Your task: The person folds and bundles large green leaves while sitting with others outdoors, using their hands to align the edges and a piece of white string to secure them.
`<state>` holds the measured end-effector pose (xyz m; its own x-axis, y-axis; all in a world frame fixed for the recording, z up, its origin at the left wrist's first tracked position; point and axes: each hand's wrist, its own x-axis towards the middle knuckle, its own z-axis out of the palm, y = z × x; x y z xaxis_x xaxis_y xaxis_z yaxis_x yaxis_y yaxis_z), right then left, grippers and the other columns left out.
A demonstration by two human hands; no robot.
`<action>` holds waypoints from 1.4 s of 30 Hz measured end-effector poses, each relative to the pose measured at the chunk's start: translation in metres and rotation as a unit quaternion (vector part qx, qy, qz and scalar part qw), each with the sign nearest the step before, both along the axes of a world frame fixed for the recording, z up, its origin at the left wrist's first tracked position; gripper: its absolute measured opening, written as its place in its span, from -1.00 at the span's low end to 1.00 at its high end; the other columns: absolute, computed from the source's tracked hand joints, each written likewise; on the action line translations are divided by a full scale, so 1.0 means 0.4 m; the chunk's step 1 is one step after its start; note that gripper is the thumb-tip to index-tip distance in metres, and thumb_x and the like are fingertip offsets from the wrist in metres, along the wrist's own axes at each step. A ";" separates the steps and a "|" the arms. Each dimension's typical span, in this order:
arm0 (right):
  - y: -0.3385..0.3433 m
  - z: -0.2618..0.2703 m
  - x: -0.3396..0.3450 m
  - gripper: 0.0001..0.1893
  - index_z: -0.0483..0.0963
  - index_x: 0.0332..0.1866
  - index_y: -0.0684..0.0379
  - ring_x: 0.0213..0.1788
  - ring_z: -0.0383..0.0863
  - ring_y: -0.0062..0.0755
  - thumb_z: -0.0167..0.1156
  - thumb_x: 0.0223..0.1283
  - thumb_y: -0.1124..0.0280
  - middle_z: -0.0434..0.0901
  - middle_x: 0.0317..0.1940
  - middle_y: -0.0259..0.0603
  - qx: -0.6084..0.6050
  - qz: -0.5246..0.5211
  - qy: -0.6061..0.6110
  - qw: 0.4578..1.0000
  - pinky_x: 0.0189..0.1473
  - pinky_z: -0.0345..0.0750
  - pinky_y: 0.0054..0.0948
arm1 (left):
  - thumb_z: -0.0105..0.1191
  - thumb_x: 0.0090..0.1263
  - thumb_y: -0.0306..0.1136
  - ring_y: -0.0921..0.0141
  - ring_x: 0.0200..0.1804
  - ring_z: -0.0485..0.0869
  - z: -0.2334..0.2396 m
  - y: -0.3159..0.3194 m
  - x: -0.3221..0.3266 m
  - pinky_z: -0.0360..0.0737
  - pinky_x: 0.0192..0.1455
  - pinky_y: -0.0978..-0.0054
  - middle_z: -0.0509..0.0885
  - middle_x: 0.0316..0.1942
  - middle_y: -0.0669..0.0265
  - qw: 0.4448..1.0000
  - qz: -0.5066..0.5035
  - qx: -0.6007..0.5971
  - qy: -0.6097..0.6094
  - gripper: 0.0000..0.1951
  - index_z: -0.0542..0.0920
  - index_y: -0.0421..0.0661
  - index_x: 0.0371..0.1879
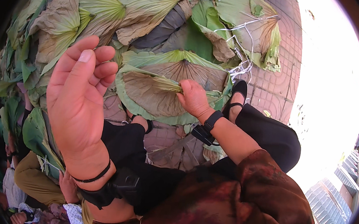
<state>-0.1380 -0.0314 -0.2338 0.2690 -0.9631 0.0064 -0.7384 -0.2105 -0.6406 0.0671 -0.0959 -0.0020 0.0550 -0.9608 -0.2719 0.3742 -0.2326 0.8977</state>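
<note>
My right hand (195, 97) pinches the gathered middle of a folded, browned lotus leaf (155, 94). This leaf lies on a stack of large lotus leaves (141, 111), green at the rim and brown inside, between my feet. Raised close to the camera at the left, my left hand (78, 96) shows its palm. Its fingers curl loosely and nothing is seen in them. Behind the stack, a tangle of white plastic string (242, 66) lies against more leaves. A strand of it runs over a wilted leaf (239, 8) at the top.
Heaped lotus leaves (147, 6) cover the pink paving tiles (278, 85) ahead and to the left. At the lower left sits another person in brown trousers (37, 176), beside a tied leaf bundle (41, 135). My black shoe (239, 91) is right of the stack.
</note>
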 end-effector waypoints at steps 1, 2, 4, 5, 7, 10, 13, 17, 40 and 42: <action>0.014 0.009 0.001 -0.61 0.30 -0.19 0.19 -0.23 0.46 -0.08 0.23 -0.20 0.43 0.45 -0.35 -0.09 0.000 -0.001 0.001 1.000 -0.19 0.42 -0.23 | -0.05 0.32 -0.43 0.49 -0.32 0.57 -0.002 0.000 -0.002 0.48 -0.16 0.58 0.62 -0.28 0.23 1.000 -0.001 0.000 0.001 -0.77 0.47 -0.24 -0.09; 0.025 0.019 0.002 -0.63 0.33 -0.19 0.18 -0.21 0.47 -0.07 0.23 -0.19 0.42 0.48 -0.34 -0.11 0.074 -0.040 -0.035 0.996 -0.18 0.43 -0.23 | -0.09 0.35 -0.44 0.48 -0.28 0.56 -0.005 -0.001 -0.002 0.49 -0.14 0.57 0.60 -0.24 0.19 1.000 -0.016 -0.008 0.005 -0.75 0.44 -0.26 -0.05; 0.033 0.022 0.012 -0.65 0.36 -0.19 0.16 -0.19 0.48 -0.07 0.22 -0.17 0.41 0.50 -0.33 -0.13 0.144 -0.075 -0.076 0.984 -0.18 0.44 -0.22 | -0.13 0.37 -0.46 0.46 -0.25 0.56 0.004 -0.002 0.001 0.51 -0.11 0.55 0.58 -0.19 0.14 0.999 -0.029 -0.018 0.003 -0.73 0.40 -0.29 0.00; 0.036 0.007 0.012 -0.69 0.40 -0.22 0.15 -0.21 0.50 -0.07 0.22 -0.17 0.40 0.52 -0.34 -0.14 0.117 -0.071 -0.054 0.989 -0.20 0.44 -0.21 | -0.12 0.37 -0.46 0.46 -0.25 0.56 0.007 -0.005 0.001 0.51 -0.12 0.56 0.58 -0.20 0.14 0.999 -0.025 -0.019 0.005 -0.74 0.41 -0.29 -0.01; 0.023 0.021 0.028 -0.73 0.44 -0.26 0.14 -0.22 0.51 -0.08 0.22 -0.16 0.39 0.53 -0.35 -0.15 0.085 -0.062 -0.040 0.994 -0.22 0.45 -0.20 | -0.12 0.36 -0.46 0.46 -0.26 0.56 0.023 -0.008 0.015 0.51 -0.12 0.56 0.58 -0.20 0.15 1.000 -0.019 -0.024 -0.001 -0.74 0.41 -0.29 -0.02; -0.021 0.060 -0.042 -0.74 0.49 -0.28 0.12 -0.33 0.52 -0.05 0.23 -0.18 0.38 0.51 -0.44 -0.04 0.193 -0.068 -0.023 0.978 -0.24 0.46 -0.24 | -0.09 0.35 -0.46 0.46 -0.26 0.56 -0.002 -0.020 0.004 0.51 -0.13 0.56 0.58 -0.21 0.16 0.999 -0.005 -0.027 0.021 -0.74 0.42 -0.29 -0.03; -0.096 0.181 -0.057 -0.76 0.48 -0.22 0.28 -0.31 0.53 -0.43 0.21 -0.07 0.52 0.56 -0.39 -0.24 0.207 -0.043 -0.172 0.962 -0.18 0.42 -0.51 | -0.07 0.34 -0.44 0.48 -0.28 0.56 0.029 -0.012 0.024 0.51 -0.16 0.56 0.59 -0.23 0.19 0.999 0.023 -0.033 0.013 -0.75 0.44 -0.25 -0.05; -0.162 0.382 -0.104 -0.72 0.48 -0.14 0.30 -0.35 0.49 -0.63 0.20 -0.03 0.52 0.57 -0.40 -0.32 0.236 -0.119 -0.312 0.913 -0.22 0.44 -0.57 | -0.04 0.32 -0.42 0.53 -0.33 0.57 0.014 0.008 0.013 0.49 -0.22 0.58 0.60 -0.28 0.29 0.999 0.033 -0.009 -0.002 -0.79 0.47 -0.17 -0.09; -0.213 0.566 -0.274 -0.61 0.34 0.04 0.36 -0.07 0.52 -0.23 0.14 0.05 0.57 0.51 -0.09 -0.07 0.048 -0.220 -0.669 0.708 0.03 0.46 -0.32 | 0.05 0.16 -0.41 0.28 -0.22 0.58 -0.079 0.030 -0.130 0.50 -0.22 0.41 0.58 -0.20 0.10 0.923 -0.083 -0.118 -0.357 -0.63 0.42 -0.22 -0.02; -0.204 0.566 -0.279 -0.59 0.34 0.05 0.35 -0.09 0.52 -0.29 0.13 0.02 0.65 0.52 -0.10 -0.12 0.073 -0.234 -0.676 0.695 0.03 0.44 -0.36 | 0.06 0.16 -0.41 0.30 -0.21 0.59 -0.078 0.026 -0.128 0.51 -0.21 0.43 0.57 -0.17 0.10 0.926 -0.075 -0.093 -0.359 -0.60 0.40 -0.22 0.00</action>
<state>-0.2497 -0.1128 -0.0074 -0.2301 -0.9602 -0.1585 0.5939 -0.0095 -0.8045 0.0161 -0.0855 -0.0331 0.0195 -0.9988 -0.0455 -0.3586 -0.0495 0.9322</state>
